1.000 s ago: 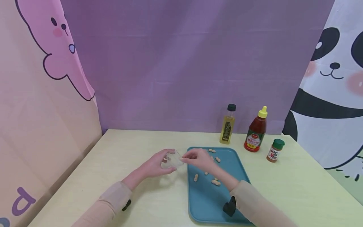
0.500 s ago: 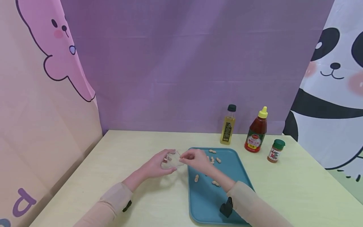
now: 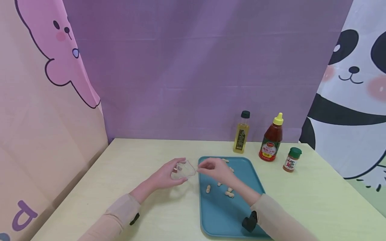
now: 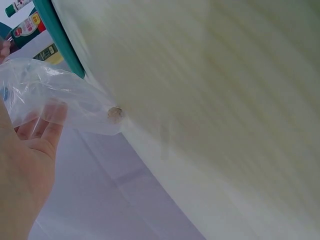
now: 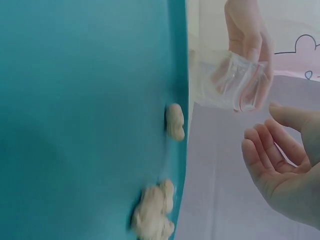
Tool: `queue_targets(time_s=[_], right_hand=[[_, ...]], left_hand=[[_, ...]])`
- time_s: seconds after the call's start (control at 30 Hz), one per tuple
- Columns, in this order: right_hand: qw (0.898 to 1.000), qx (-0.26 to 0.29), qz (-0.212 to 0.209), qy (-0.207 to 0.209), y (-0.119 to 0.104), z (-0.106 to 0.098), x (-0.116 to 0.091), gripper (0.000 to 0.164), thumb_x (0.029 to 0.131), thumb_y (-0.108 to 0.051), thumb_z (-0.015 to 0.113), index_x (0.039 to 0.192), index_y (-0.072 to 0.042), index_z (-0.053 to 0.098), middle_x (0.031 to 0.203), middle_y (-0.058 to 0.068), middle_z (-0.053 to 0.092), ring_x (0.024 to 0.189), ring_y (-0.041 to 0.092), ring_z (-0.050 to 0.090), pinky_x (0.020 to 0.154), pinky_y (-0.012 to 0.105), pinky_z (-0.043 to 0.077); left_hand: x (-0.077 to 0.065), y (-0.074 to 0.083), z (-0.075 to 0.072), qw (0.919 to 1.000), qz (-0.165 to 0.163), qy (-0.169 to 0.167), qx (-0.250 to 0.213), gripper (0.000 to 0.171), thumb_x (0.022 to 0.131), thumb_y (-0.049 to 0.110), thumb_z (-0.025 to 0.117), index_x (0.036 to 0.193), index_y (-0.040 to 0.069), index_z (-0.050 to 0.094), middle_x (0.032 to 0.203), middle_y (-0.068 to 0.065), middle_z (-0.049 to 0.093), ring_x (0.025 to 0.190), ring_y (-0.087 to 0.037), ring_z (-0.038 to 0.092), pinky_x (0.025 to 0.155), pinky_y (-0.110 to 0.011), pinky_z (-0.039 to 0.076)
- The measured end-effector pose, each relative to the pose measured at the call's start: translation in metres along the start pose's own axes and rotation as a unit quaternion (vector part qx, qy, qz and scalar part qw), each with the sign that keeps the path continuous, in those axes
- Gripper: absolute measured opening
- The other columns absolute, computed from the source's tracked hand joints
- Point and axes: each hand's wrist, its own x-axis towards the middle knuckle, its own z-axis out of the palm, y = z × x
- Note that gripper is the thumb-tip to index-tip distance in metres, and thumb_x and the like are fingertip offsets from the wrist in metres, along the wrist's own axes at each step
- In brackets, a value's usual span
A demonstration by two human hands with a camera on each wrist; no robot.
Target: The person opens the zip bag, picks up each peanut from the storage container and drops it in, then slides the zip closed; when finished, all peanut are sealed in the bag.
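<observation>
My left hand [image 3: 169, 174] holds a clear zip bag [image 3: 185, 169] open above the table, left of the tray. A red line runs along the bag's mouth, which faces right. Inside, at the bottom corner, lies a small brown peanut [image 4: 115, 114]. My right hand [image 3: 214, 170] hovers over the tray's left edge with fingertips just right of the bag's mouth. In the right wrist view, its thumb and loosely bent fingers stand apart with nothing visible between them. Several unshelled peanuts [image 3: 229, 194] are scattered on the blue tray [image 3: 223, 217], some partly hidden by my right arm.
Behind the tray stand an oil bottle [image 3: 241, 134], a red sauce bottle [image 3: 270, 142] with a yellow cap, and a small spice jar [image 3: 291, 160] with a green lid. A purple cloth [image 3: 169, 83] hangs along the back edge of the pale table [image 3: 144, 150].
My right hand reached into the bag's mouth half a second ago and has drawn back to the right, out of it. My left hand and the bag stay almost still.
</observation>
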Motion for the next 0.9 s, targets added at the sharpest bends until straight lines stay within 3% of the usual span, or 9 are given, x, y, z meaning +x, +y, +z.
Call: queue_targets(time_s=[0.27, 0.5, 0.9], right_hand=[[1.0, -0.002, 0.02, -0.011, 0.015, -0.023, -0.022, 0.022, 0.087, -0.028, 0.066, 0.103, -0.013, 0.069, 0.097, 0.002, 0.07, 0.087, 0.014, 0.064, 0.071, 0.024, 0.053], [0.999, 0.003, 0.038, -0.01, 0.03, -0.048, -0.034, 0.028, 0.088, -0.029, 0.065, 0.107, -0.008, 0.068, 0.102, 0.007, 0.07, 0.092, 0.019, 0.064, 0.073, 0.024, 0.054], [0.991, -0.037, 0.06, -0.11, 0.056, -0.069, -0.043, 0.033, 0.089, -0.022, 0.064, 0.112, 0.001, 0.064, 0.11, 0.017, 0.066, 0.1, 0.029, 0.063, 0.08, 0.038, 0.056]], left_hand=[[-0.002, 0.0, 0.0, 0.9999, 0.008, 0.002, 0.007, 0.071, 0.084, 0.032, 0.069, 0.141, 0.005, 0.037, 0.138, -0.006, 0.048, 0.112, -0.017, 0.054, 0.092, -0.03, 0.051], [-0.001, 0.001, 0.002, 0.9999, 0.015, -0.001, 0.004, 0.07, 0.084, 0.033, 0.069, 0.14, 0.004, 0.038, 0.138, -0.006, 0.048, 0.111, -0.017, 0.054, 0.092, -0.03, 0.051], [0.0, 0.001, 0.0, 0.9999, -0.005, -0.009, 0.004, 0.071, 0.084, 0.033, 0.07, 0.141, 0.007, 0.038, 0.139, -0.004, 0.047, 0.113, -0.016, 0.053, 0.094, -0.031, 0.049]])
